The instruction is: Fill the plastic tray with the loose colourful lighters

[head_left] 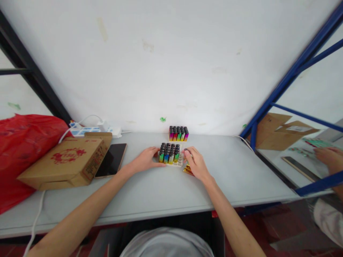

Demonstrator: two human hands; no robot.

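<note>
At the middle of the grey table (150, 192), before the white wall (171, 71), stands a pale tray (180, 160) of upright black-topped lighters (168, 152), its right-hand slots bare. The left hand (147, 159) rests at the tray's left side, thumb and fingers apart, bracing rather than clamping it. The right hand (196, 162), at the bare slots, pinches what appears to be a dark-topped lighter (187, 150); its lower part is hidden. Gold-coloured lighters (188, 170) lie beneath the same hand, and a second filled group (179, 133) stands behind, near the wall. Likely faults: a lighter lowered at a slant may catch a slot's rim and tip; a sideways push could slide the tray if the left hand's light bracing gives; the right wrist, so low, may brush the loose gold pieces and scatter them.
</note>
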